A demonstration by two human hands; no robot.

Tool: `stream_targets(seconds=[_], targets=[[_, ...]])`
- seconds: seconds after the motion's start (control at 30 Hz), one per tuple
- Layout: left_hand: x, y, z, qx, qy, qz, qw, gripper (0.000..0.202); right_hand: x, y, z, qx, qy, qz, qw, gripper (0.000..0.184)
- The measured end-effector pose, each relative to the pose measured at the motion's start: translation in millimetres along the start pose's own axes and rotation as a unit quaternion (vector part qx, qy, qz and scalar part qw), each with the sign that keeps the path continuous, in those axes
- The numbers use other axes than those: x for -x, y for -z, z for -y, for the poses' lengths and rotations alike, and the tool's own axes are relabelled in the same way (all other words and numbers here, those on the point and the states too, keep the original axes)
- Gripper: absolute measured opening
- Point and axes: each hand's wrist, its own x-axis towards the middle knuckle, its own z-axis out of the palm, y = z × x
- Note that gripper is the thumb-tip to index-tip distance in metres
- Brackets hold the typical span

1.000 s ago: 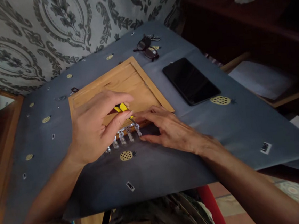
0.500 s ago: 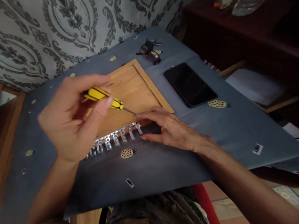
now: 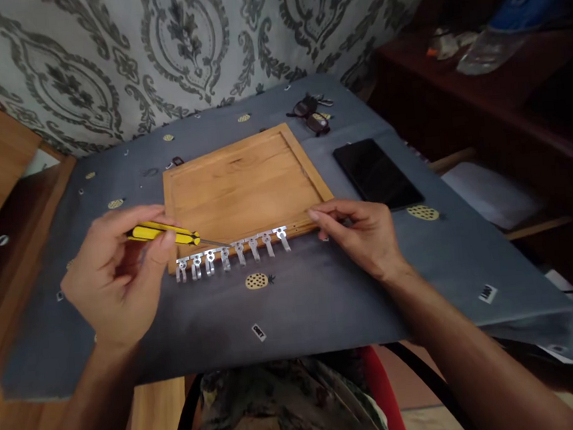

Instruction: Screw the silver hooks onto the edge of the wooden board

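Observation:
My left hand [image 3: 121, 273] is closed around a yellow and black screwdriver [image 3: 165, 233], its shaft slanting right and down. The shaft's tip lies over a row of silver metal hooks [image 3: 239, 247] along the near edge of a wooden framed panel [image 3: 244, 185]. At the right end of that edge, beyond the last hook, my right hand [image 3: 363, 232] has thumb and fingertips pinched together at the frame. Whatever the pinch holds is hidden. Small dark holes show in the frame strip between the hooks and these fingertips.
A black phone [image 3: 378, 173] lies right of the panel on the blue-grey tablecloth [image 3: 299, 307]. Behind it are dark glasses [image 3: 310, 116] and keys [image 3: 324, 99]. A plastic bottle [image 3: 496, 36] is on the dark red furniture at right. A patterned curtain [image 3: 176, 44] hangs behind.
My left hand has lowered with the screwdriver, uncovering the panel's left side. My right hand has moved away from the end hook to the panel's right corner, its fingers now pinched. The view has shifted.

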Motion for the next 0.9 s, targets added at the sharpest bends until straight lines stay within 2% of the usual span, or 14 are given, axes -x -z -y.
stream_targets(seconds=[0.13, 0.23, 0.3, 0.33, 0.37, 0.47, 0.57, 0.77, 0.9], targets=[[0.5, 18.1, 17.9, 0.018, 0.045, -0.050, 0.998, 0.026, -2.1, 0.0, 3.9, 0.031, -0.021, -0.019, 0.999, 0.042], [-5.3, 27.5, 48.6, 0.062, 0.087, -0.080, 0.991, 0.021, -3.3, -0.5, 3.7, 0.042, -0.010, -0.008, 0.999, 0.043], [-8.5, 30.0, 72.1, 0.120, 0.167, -0.109, 0.972, 0.024, -4.7, -0.3, 2.2, 0.050, -0.007, 0.009, 0.999, 0.041], [-9.4, 29.9, 83.0, 0.147, 0.232, -0.094, 0.957, 0.029, -6.1, -0.2, 1.5, 0.058, -0.002, 0.019, 0.998, 0.041], [-9.9, 28.7, 93.0, 0.158, 0.254, -0.087, 0.950, 0.030, -8.2, 0.0, 0.9, 0.068, 0.006, 0.029, 0.997, 0.039], [-9.6, 18.3, 117.8, 0.180, 0.273, -0.054, 0.943, 0.029, -18.8, -1.6, 2.4, 0.094, 0.022, 0.068, 0.993, 0.035], [-9.4, -1.7, 138.1, 0.176, 0.278, 0.005, 0.944, 0.029, -30.2, -7.6, 11.5, 0.105, 0.037, 0.106, 0.988, 0.036], [-18.7, -49.4, 168.2, 0.109, 0.271, 0.161, 0.943, 0.036, -41.7, -28.2, 36.4, 0.123, 0.072, 0.131, 0.981, 0.034], [-30.0, -62.7, 178.5, 0.031, 0.233, 0.225, 0.946, 0.038, -48.1, -37.9, 45.7, 0.125, 0.101, 0.157, 0.975, 0.029]])
